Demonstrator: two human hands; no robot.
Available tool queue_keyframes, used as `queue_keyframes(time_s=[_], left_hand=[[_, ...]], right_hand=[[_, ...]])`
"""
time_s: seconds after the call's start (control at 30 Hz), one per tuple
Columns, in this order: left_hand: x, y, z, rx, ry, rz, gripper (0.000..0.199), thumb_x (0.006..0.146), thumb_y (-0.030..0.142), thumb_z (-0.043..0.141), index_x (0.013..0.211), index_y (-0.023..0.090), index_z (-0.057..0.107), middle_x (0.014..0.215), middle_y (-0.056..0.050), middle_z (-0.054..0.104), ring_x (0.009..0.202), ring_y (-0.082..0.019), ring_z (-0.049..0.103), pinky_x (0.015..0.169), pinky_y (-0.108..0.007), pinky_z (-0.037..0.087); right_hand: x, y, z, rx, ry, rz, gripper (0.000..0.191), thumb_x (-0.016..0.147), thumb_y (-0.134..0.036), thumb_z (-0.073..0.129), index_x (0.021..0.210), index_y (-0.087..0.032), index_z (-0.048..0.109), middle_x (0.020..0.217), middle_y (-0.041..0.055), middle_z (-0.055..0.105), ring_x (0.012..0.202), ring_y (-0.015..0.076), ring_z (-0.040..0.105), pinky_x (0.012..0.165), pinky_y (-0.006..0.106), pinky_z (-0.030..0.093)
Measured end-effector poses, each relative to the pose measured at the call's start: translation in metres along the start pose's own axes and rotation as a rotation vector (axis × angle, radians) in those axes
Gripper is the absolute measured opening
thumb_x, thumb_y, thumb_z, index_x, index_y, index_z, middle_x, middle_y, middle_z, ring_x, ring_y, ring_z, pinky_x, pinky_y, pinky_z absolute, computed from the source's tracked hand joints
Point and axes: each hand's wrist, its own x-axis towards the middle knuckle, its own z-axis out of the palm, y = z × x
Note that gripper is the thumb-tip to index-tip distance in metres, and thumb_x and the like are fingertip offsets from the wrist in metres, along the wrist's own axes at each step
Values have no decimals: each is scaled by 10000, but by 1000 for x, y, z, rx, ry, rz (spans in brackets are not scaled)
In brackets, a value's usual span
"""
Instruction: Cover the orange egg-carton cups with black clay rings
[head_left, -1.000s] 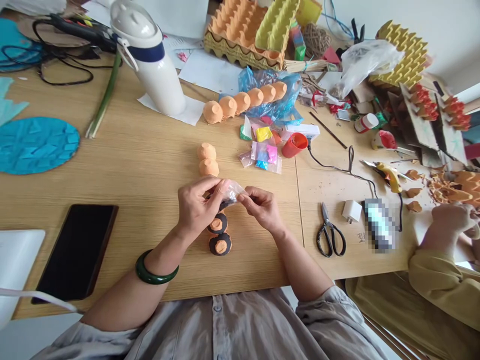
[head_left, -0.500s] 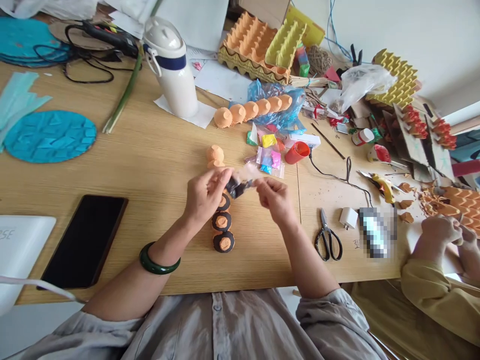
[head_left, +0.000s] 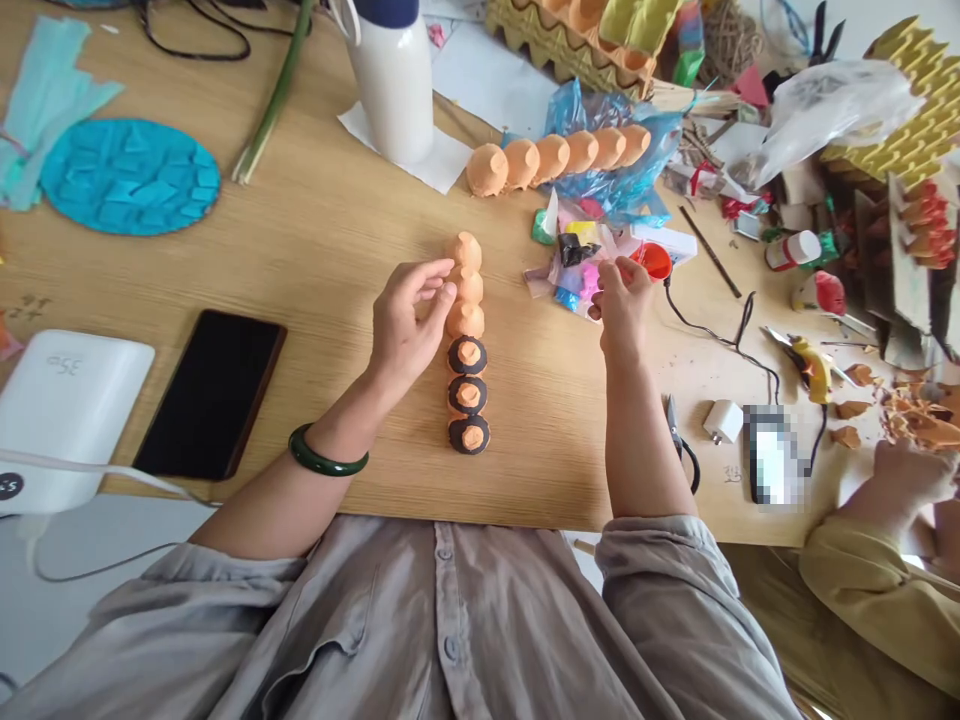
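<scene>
A column of orange egg-carton cups [head_left: 467, 345] lies on the desk [head_left: 300, 250] near the middle of its near edge, running away from the person. The three nearest cups wear black rings around their orange tips; the three farther ones are plain.

The left hand [head_left: 407, 320] hovers just beside the plain cups on their left, thumb and forefinger pressed together at the tips, the other fingers loosely curled. Whether anything sits between those fingertips cannot be told.

The right hand [head_left: 621, 305] reaches to the right of the column, its fingers closed at the edge of a heap of small clay packets [head_left: 574, 265], coloured pink, yellow, blue and black. What exactly it pinches is hidden by the fingers. A red cup [head_left: 654, 260] lies on its side just beyond this hand.

Farther back, a row of five more orange cups [head_left: 559, 160] rests against a blue plastic bag [head_left: 622, 150]. A white bottle [head_left: 394, 85] stands on paper near the far edge. A black phone [head_left: 214, 392] lies towards the near left corner, with a white device [head_left: 64, 400] beside it. A blue textured disc [head_left: 129, 176] sits at the left edge.

At the right, scissors [head_left: 679, 445] peek from behind the right forearm, and another person's hand [head_left: 911, 475] in a yellow sleeve works near the corner.
</scene>
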Motion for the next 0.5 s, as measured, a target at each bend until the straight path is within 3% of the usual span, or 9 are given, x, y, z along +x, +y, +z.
queue_keyframes(time_s=[0.07,0.17,0.23,0.3,0.33,0.4,0.5], left_hand=[[-1,1,2,2,-13,6,314,1071,419,661,1281,225,790,1293,-110,823,1145,-223,793,1035,-363,663],[-2,8,4,-11,-37,29,270,1093,437,647,1222,254,797,1288,-109,827,1192,-248,788,1066,-417,664],[-4,15,3,8,-40,52,245,1114,451,627,1185,291,798,1274,-99,834,1221,-263,777,1106,-460,652],[-6,23,2,37,-34,92,246,1127,448,601,1154,310,804,1251,-83,841,1233,-274,770,1149,-495,630],[-7,26,1,50,-40,112,254,1131,444,591,1142,310,807,1244,-77,842,1233,-280,770,1166,-509,620],[-9,34,0,73,-72,141,259,1129,445,591,1139,304,808,1236,-69,836,1241,-299,769,1200,-547,597],[-11,39,-1,84,-136,165,230,1120,447,622,1138,310,805,1218,-66,821,1251,-328,764,1218,-603,580]], right_hand=[[-14,1,-1,57,75,66,179,924,-180,753,1040,-241,630,815,-63,576,562,60,521,472,180,418],[-45,-5,2,241,-64,124,199,838,-35,686,926,-212,674,915,-5,684,797,102,726,753,244,662],[-68,-10,8,347,-151,158,212,817,-13,695,900,-209,699,976,22,767,959,144,803,947,316,710],[-89,-12,16,405,-261,206,162,859,-81,753,955,-209,733,1069,45,835,1026,171,834,1008,358,719],[-99,-13,20,419,-310,228,140,893,-159,800,1008,-213,741,1109,53,853,1026,178,844,997,362,726],[-115,-13,29,418,-413,277,272,944,-378,864,1125,-229,727,1119,53,873,959,183,858,907,361,743],[-129,-12,39,389,-461,306,507,896,-650,887,1110,-233,692,936,29,863,738,166,824,686,301,701]])
